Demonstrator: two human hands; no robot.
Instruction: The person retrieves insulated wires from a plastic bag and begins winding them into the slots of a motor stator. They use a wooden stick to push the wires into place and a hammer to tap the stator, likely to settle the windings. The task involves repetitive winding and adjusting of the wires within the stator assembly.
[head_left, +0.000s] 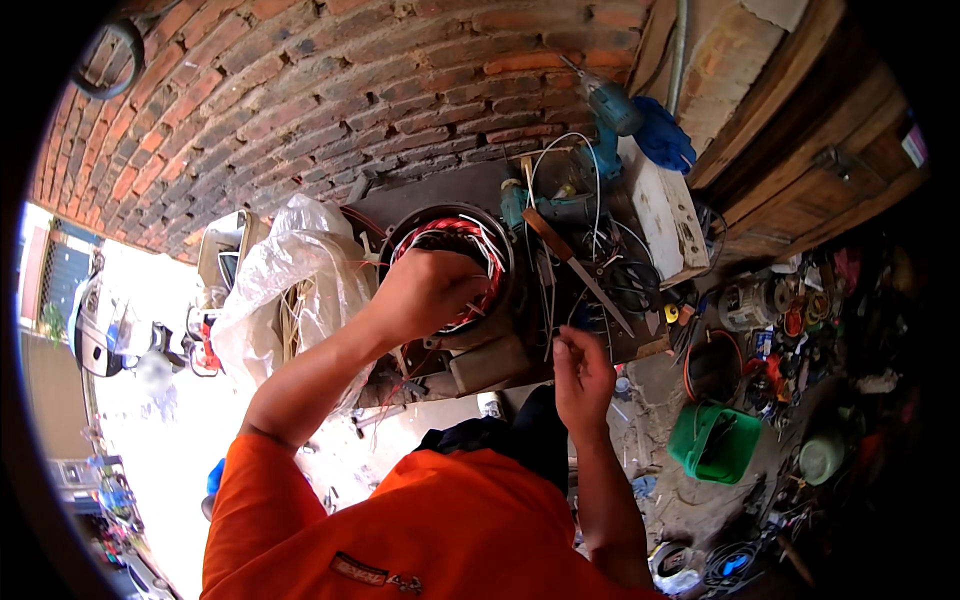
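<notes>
My left hand [432, 290] is closed and reaches into a round, dark motor housing [447, 209] on the bench. Red and white wires, the windings [492, 258], line its inside. The fingertips are hidden, so whatever they grip cannot be seen. To the right, just off the bench's front edge, my right hand [584, 378] is raised with thumb and fingers pinched together. Something thin may be between them, too small to name. Beyond that hand lies a long blade with a wooden handle [550, 238], resting among loose wires.
A clear plastic bag [300, 265] bulges left of the housing. A teal power tool [565, 210], a drill [612, 108] and a white block [665, 225] stand toward the back right. Below right, a green bucket [690, 445] sits on the cluttered floor. A brick wall [400, 90] rises behind.
</notes>
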